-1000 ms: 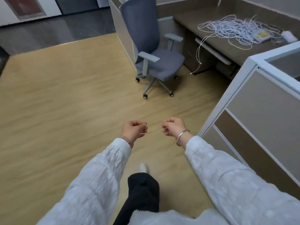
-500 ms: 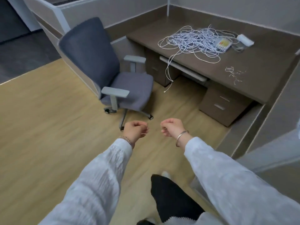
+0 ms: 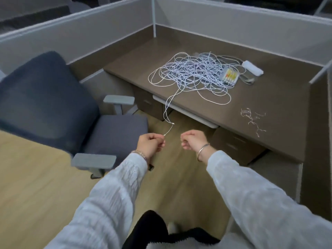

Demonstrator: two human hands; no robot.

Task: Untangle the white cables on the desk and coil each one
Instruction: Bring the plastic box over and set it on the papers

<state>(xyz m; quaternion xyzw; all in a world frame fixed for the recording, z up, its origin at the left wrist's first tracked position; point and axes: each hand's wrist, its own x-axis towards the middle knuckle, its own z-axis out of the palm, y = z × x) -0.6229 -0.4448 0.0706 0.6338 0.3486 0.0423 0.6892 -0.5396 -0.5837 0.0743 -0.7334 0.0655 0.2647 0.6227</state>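
Observation:
A big tangle of white cables [image 3: 194, 76] lies on the brown desk [image 3: 269, 108]. One loose cable end [image 3: 168, 112] hangs over the desk's front edge, and its tip reaches the knuckles of my left hand [image 3: 150, 143] in the picture. No grip on it shows. My right hand [image 3: 194, 141] is level with the left, about a hand's width to its right. Both hands hover in front of the desk with fingers curled into loose fists, and I see nothing held in either.
A blue-grey office chair [image 3: 45, 97] stands left of the desk. On the desk lie a white block with coloured labels [image 3: 230, 76], a white adapter [image 3: 252, 68] and several wire ties [image 3: 251, 119]. A drawer unit [image 3: 235, 144] sits under the desk, and grey partitions [image 3: 233, 20] enclose it.
I have walked toward the desk, so the chair has shifted left and the cable tangle is much closer. Both hands keep the same curled pose in front of me.

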